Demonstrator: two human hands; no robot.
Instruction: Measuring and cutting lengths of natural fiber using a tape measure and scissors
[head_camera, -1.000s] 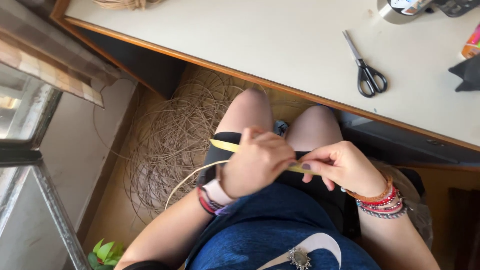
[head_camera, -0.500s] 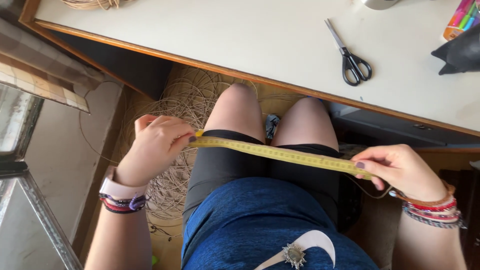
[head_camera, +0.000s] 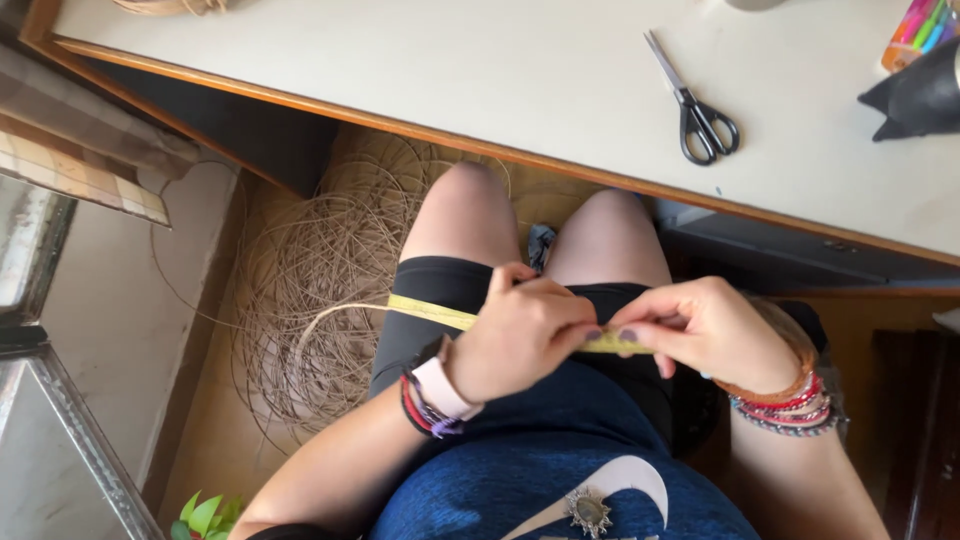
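Yellow measuring tape (head_camera: 440, 315) lies across the lap, pinched by left hand (head_camera: 515, 335) and right hand (head_camera: 705, 330), fingers pressed together on it. It looks light and limp, best gripped flat. Beyond, cane coils (head_camera: 320, 280); scissors (head_camera: 695, 105) on the worktop (head_camera: 450, 70).

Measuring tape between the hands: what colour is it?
Yellow; the measuring tape shows best in the head view.

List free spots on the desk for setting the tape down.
Desk is bare from the cane coil at its far left corner across to the scissors, and along the front edge right of them. Crowded: far right corner, with the black object and markers. Both hands, left hand and right hand, pinch the yellow tape over the lap.
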